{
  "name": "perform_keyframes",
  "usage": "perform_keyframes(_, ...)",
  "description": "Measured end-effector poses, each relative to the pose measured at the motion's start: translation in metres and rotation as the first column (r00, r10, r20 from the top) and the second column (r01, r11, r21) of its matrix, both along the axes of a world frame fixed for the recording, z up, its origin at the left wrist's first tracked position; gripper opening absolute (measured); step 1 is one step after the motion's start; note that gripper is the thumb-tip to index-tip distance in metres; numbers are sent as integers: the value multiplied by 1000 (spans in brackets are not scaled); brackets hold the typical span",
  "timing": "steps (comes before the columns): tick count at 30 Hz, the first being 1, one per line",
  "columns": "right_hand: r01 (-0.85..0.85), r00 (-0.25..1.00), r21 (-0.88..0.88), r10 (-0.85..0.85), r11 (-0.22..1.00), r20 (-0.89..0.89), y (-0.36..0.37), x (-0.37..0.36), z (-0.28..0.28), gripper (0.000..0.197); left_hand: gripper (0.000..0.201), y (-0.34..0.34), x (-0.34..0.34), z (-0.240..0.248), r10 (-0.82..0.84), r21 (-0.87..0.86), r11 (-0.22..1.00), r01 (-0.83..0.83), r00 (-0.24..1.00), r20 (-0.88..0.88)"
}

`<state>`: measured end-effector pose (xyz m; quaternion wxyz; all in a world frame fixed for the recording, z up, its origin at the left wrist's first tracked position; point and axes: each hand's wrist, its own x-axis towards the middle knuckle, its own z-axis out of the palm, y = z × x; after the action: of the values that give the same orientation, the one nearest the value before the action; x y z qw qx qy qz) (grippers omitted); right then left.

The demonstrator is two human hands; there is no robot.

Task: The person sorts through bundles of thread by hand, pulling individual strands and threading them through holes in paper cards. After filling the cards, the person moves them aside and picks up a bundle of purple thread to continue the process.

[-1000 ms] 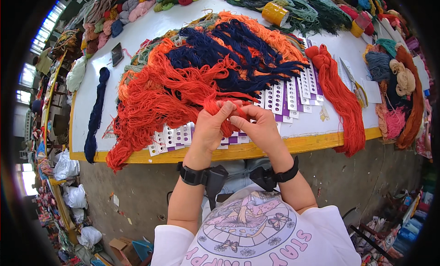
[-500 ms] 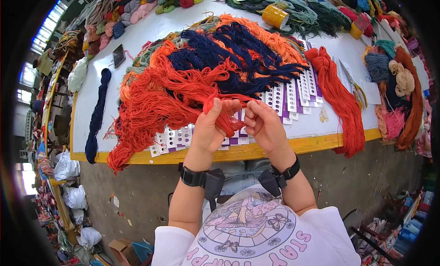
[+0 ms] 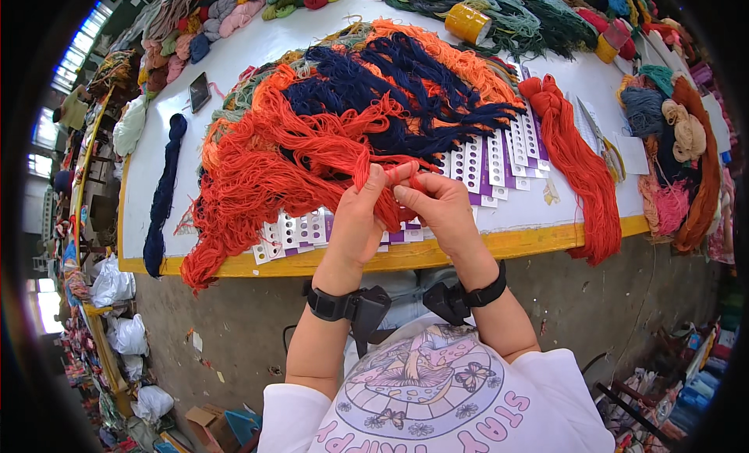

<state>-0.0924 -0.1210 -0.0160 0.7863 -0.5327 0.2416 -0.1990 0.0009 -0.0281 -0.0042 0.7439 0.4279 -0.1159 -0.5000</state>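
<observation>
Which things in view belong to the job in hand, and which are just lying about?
In the job:
left hand and right hand, both holding red yarn
probably the punched cards partly under the pile

Apparently lying about, untouched:
phone
scissors
navy hank at left
red hank at right, perhaps spare

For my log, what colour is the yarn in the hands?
The yarn is orange-red, best seen in the head view.
</observation>
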Motion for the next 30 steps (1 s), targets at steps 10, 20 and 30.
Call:
perform_keyframes(10,31,998,240,-46,970,54,-2,-1,-9,15,45,1,1,-4,68,13,998,-69,993,93)
perform_keyframes(20,93,996,-95,-94,991,1,-11,-1,0,16,47,1,5,-12,112,41,989,-139,913,391)
perform_keyframes(30,55,564,578,-503,814,655,-159,-138,7,17,19,91,131,-23,323,-400,808,-432,893,-313)
